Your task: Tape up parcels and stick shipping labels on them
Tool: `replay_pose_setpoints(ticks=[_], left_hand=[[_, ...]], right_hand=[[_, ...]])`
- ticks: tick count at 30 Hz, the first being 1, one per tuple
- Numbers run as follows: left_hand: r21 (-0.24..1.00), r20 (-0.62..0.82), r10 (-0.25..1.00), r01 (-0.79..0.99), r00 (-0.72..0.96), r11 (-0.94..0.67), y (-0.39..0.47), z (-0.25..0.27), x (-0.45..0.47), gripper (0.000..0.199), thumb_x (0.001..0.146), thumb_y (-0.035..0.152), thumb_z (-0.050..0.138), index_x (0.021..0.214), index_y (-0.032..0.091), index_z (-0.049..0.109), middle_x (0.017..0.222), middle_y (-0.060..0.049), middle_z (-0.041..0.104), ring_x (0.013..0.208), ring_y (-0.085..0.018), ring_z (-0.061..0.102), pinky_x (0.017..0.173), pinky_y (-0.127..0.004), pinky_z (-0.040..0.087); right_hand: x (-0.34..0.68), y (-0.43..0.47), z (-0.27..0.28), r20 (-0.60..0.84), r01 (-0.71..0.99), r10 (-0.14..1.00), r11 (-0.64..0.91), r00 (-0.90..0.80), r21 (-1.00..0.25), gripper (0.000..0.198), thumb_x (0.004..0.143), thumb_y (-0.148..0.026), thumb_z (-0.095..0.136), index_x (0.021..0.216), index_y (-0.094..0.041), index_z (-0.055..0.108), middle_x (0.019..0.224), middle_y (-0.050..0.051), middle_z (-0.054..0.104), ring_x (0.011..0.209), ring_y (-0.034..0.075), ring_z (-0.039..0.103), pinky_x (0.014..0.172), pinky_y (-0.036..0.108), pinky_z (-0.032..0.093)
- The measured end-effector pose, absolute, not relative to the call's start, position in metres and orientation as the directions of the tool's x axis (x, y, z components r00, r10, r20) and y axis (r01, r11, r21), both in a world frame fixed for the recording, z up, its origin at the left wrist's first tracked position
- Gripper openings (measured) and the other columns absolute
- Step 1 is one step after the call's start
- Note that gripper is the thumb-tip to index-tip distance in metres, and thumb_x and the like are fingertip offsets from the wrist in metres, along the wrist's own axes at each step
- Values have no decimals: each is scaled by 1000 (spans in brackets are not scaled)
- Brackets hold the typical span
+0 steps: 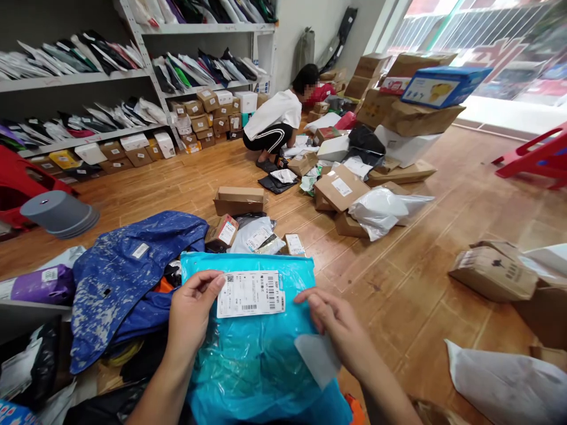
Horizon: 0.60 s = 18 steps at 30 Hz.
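Observation:
A turquoise plastic mailer bag [257, 366] lies in front of me, its surface shiny and creased. Across its upper part is a white printed shipping label [250, 295] with barcodes. At the label's upper left corner, my left hand [195, 304] is closed, thumb and index finger pinching the edge. My right hand [332, 319] is at the label's right side, index finger reaching toward its edge and the other fingers curled. From under that hand hangs a blank whitish slip [316, 357], which it appears to hold; the fingertips on it are hidden.
Left of the bag lies a blue, white-flecked sack [137, 277], near a purple parcel [42, 285]. Ahead are small cartons [239, 200] and a large pile of parcels [341, 186], where a person [277, 115] squats. Shelves [88, 77] hold many packages. A red stool [535, 156] stands right.

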State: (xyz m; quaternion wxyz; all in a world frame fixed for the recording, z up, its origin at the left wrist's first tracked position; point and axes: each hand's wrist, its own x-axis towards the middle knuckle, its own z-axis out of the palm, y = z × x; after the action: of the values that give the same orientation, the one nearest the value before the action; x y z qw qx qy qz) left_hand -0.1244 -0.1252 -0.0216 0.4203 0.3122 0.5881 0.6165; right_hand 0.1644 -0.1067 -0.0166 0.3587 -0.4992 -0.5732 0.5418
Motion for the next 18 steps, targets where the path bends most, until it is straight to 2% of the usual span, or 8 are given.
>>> replay_pose_setpoints(ticks=[3,5,7,12,18], left_hand=[[985,-146,901,-141,-408,96,-125,-23,-128,42,70,49,100,92,18,84,91,-6,81,84,-19,73,77,-25,58],[979,-178,909,-158,-378,127,-124,-24,-131,43,69,50,101,91,17,83,90,-6,81,83,-18,72,76,-25,58],[978,-190,913,-156,-362,141,-124,-25,-134,43,69,50,101,91,17,83,90,-6,81,83,-18,72,77,-24,57],[989,-151,922,-58,-357,140,-126,-26,-137,42,74,53,97,93,18,83,92,-7,82,87,-21,74,79,-28,59],[967,-27,926,223,-376,119,-127,-27,-135,37,88,54,85,103,21,82,101,-7,81,88,-22,74,78,-31,60]], right_hand=[[147,-100,-7,-131,302,940,-32,-314,-953,53,103,-69,59,102,-21,81,73,2,66,69,20,58,66,32,42],[141,-91,-1,-104,304,937,3,-334,-953,47,103,-64,63,98,-22,82,90,5,76,85,23,66,77,33,47],[136,-82,2,-103,270,929,-4,-355,-963,40,100,-59,68,91,-22,83,96,5,80,92,25,69,83,34,49],[129,-70,-3,-123,244,939,-44,-322,-969,33,93,-53,74,87,-22,83,85,4,80,80,23,71,74,32,50],[119,-68,-8,-109,520,972,15,-207,-854,32,95,-54,68,93,-26,83,82,2,80,75,24,73,71,34,46]])
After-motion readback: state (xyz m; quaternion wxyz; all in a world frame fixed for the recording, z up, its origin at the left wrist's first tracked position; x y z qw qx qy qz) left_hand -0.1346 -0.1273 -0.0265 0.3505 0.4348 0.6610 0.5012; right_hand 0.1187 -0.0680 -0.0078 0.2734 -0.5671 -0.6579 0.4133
